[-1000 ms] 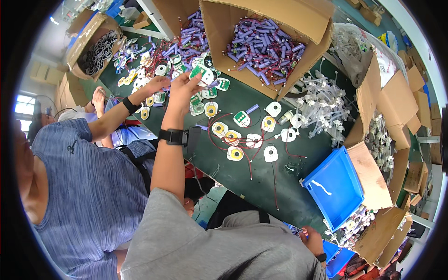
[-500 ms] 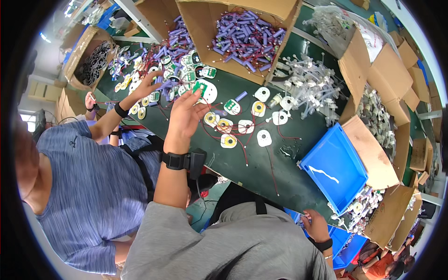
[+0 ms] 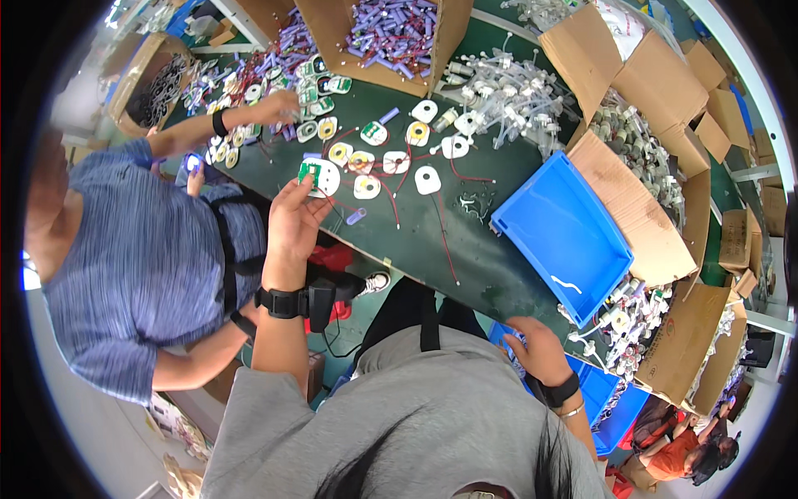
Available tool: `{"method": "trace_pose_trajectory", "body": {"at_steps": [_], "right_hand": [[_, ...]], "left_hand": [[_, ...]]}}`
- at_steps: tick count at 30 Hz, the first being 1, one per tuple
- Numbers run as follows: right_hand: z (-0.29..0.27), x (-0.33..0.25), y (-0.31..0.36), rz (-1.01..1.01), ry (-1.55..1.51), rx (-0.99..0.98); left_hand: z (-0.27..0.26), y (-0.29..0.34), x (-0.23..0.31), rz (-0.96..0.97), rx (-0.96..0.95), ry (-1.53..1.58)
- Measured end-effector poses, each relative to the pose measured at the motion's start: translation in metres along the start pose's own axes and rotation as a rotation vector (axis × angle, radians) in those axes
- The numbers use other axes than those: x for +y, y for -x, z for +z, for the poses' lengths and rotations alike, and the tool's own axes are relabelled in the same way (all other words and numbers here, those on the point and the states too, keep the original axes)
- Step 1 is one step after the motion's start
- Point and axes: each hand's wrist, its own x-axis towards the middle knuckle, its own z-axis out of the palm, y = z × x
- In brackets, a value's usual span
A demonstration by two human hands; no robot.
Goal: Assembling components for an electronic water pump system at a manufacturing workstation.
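Observation:
My left hand is closed on a round white plastic housing with a green circuit board on it, held above the near table edge. Thin red wires trail from it toward a purple battery cell. My right hand is low at the table's right front edge, thumb apart from the fingers, with nothing visible in it. Several white round pieces with yellow rings and red wires lie beyond my left hand. A plain white ring lies to their right.
A cardboard box of purple cells stands at the back. Clear plastic parts are heaped right of it. A blue tray leans by an open carton. At left, a co-worker's arm reaches over piled circuit boards.
My left hand has drawn the white housing with its green board nearer to me. My right hand has risen toward the table edge. The view has shifted, and the co-worker's hand has moved over the pile.

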Motion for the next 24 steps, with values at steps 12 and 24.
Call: {"method": "trace_pose_trajectory", "body": {"at_steps": [12, 24], "right_hand": [[0.043, -0.032, -0.061, -0.392, -0.047, -0.311], [0.089, 0.014, -0.141, -0.251, 0.595, -0.107]], "left_hand": [[-0.029, 0.098, -0.058, -0.112, 0.096, -0.009], [-0.072, 0.111, -0.095, -0.384, 0.142, -0.169]]}}
